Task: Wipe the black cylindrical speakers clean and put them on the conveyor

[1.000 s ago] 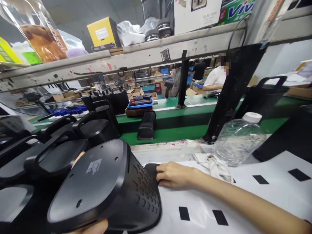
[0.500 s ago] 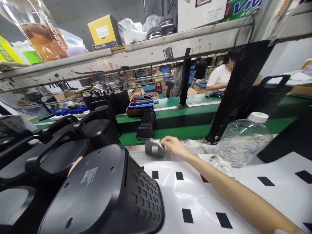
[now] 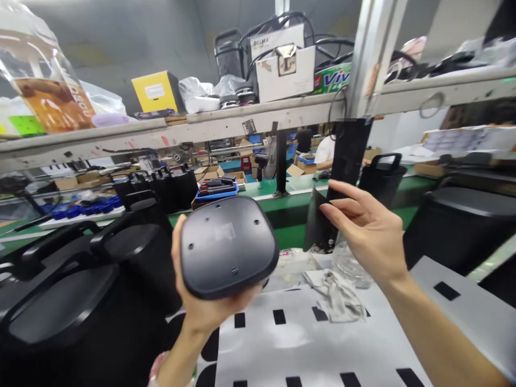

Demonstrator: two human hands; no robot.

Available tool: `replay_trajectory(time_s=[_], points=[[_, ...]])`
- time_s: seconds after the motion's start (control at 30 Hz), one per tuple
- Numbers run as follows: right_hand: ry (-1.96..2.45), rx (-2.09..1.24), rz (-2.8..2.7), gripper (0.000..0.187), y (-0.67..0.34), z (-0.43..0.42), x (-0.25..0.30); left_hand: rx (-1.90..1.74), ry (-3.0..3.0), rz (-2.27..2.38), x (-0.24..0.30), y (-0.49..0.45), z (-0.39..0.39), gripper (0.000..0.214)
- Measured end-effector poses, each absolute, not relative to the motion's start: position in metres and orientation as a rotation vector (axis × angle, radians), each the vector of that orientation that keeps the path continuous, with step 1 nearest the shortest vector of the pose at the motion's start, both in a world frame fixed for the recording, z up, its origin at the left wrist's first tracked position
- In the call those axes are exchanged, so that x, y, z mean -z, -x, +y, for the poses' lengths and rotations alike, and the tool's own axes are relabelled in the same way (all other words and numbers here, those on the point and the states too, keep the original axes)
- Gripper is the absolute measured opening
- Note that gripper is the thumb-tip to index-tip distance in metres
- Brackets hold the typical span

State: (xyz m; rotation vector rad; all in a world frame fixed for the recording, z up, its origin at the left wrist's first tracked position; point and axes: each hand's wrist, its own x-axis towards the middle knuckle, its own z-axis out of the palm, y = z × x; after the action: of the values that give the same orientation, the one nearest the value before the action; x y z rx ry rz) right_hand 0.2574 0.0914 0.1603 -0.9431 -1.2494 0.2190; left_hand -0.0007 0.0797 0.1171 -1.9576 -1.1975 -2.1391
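Note:
My left hand (image 3: 201, 312) grips a black speaker (image 3: 229, 247) from below and its left side. Its smooth end face with screws and a faint label is turned to me. My right hand (image 3: 368, 231), raised to the right of the speaker, pinches a thin dark grey pad (image 3: 314, 220) between thumb and fingers. The pad is seen nearly edge-on and stands apart from the speaker. Beneath both hands lies a white sheet with black squares (image 3: 279, 317).
Several black speakers with handles (image 3: 64, 301) crowd the left side. A crumpled cloth (image 3: 336, 295) and a clear plastic bottle (image 3: 350, 263) lie beyond the sheet. A green conveyor (image 3: 288, 217) runs behind, under a loaded shelf (image 3: 201, 119). More black speakers (image 3: 463, 220) stand at right.
The speaker has been lifted and swung rightward in my left hand, which now shows. My right hand has brought the pad up from the table's far edge. The view has turned right.

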Motion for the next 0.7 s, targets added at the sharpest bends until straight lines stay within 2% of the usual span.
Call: replay_trajectory(time_s=[0.07,0.2,0.33,0.43,0.63,0.7], points=[[0.953,-0.194,-1.191,0.044,-0.260,0.084,-0.168,2.156,1.985,-1.079,-0.114,-0.019,0.100,0.120],[0.893,-0.296,-1.180,0.027,-0.260,0.081,-0.178,2.253,2.045,-1.175,-0.101,-0.039,0.116,0.114],[0.842,-0.439,-1.106,0.042,-0.252,0.090,-0.177,2.361,2.029,-1.361,-0.097,-0.032,0.111,0.113],[0.879,-0.499,-1.085,0.044,-0.246,0.098,-0.169,2.395,1.959,-1.443,-0.097,-0.019,0.112,0.108],[1.021,-0.198,-1.293,0.032,-0.248,0.103,-0.159,2.350,1.917,-1.439,-0.086,0.004,0.131,0.104],[1.047,-0.221,-1.235,0.031,-0.250,0.101,-0.160,2.315,1.945,-1.418,-0.084,0.005,0.133,0.104]])
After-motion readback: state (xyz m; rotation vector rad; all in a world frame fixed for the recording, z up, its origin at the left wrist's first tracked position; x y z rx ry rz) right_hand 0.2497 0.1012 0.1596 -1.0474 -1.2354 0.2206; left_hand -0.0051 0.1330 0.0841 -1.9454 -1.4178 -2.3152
